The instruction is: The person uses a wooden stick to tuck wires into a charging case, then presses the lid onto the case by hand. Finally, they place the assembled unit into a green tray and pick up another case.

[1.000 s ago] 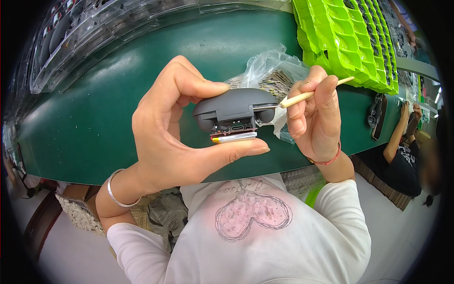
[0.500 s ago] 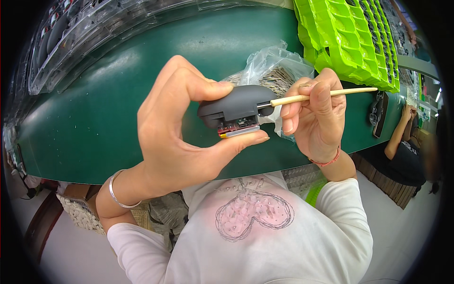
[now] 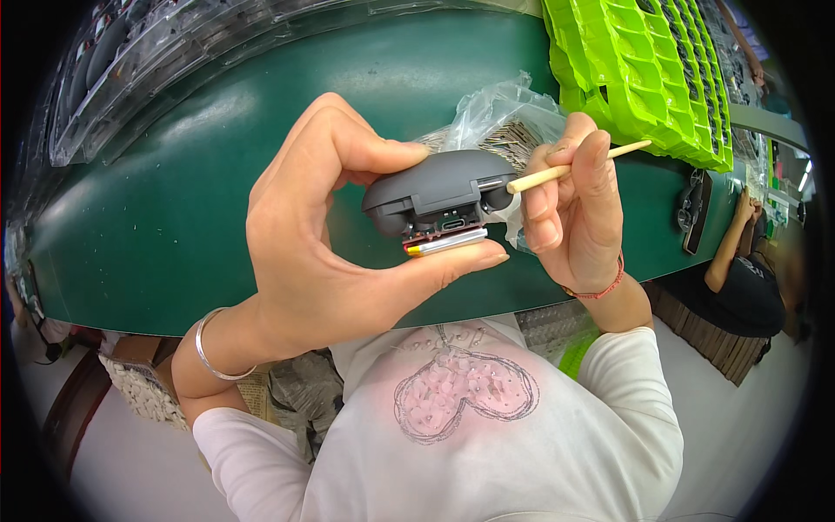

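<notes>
My left hand (image 3: 300,226) grips a dark grey rounded plastic case (image 3: 444,178), fingers over its top and thumb below. From the case's open side a silver flat battery (image 3: 448,242) with a yellow end shows under a red circuit board with a small metal port (image 3: 454,224). A thin metal pin (image 3: 492,184) lies in the hinge slot at the case's right end. My right hand (image 3: 583,209) pinches a pale wooden stick (image 3: 557,174); its blunt end meets the outer end of the pin. The stick's narrow end points up to the right.
Behind the hands, a clear plastic bag (image 3: 500,109) holds many thin metal pins (image 3: 513,143) on the green table (image 3: 174,217). Bright green trays (image 3: 626,78) stand at the far right, clear trays (image 3: 130,96) at the far left. Another person's arm (image 3: 735,230) shows at right.
The case has tilted a little, showing more of its port side. My right hand has shifted slightly left, and the stick now slants more steeply, its narrow end further left and higher.
</notes>
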A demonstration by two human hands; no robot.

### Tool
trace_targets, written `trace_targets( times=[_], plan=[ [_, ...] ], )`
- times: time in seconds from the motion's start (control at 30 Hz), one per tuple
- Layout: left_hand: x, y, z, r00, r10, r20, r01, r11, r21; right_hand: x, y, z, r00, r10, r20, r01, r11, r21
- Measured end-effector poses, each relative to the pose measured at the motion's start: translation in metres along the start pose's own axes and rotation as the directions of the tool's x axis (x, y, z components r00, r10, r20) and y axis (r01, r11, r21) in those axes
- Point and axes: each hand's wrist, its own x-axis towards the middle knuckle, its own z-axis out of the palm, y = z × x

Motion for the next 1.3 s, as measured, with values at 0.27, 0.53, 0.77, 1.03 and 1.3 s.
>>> trace_targets(
  times=[0.27,0.53,0.77,1.03,1.3],
  plan=[
    [-0.0004,0.0003,0.0005,1.000,-0.003,-0.016,0.003,1.000,0.007,0.0007,0.0025,-0.0013,1.000,0.009,-0.024,-0.009,1.000,-0.008],
    [0.0010,0.0000,0.0014,1.000,-0.004,-0.022,0.004,1.000,-0.004,0.0008,0.0016,-0.0007,1.000,0.011,-0.024,-0.011,1.000,-0.010],
    [0.0011,-0.0007,0.0020,1.000,-0.008,-0.026,0.008,1.000,-0.012,0.0005,0.0016,-0.0023,1.000,0.011,-0.011,-0.011,1.000,0.000],
    [0.0007,0.0016,0.0028,0.999,-0.023,-0.035,0.022,0.999,-0.025,0.0018,0.0024,-0.0015,1.000,-0.011,-0.005,0.011,1.000,-0.010],
    [0.0014,-0.0002,0.0022,1.000,-0.006,-0.023,0.006,1.000,-0.011,0.0012,0.0010,0.0000,1.000,0.009,-0.025,-0.010,1.000,-0.016]
  ],
)
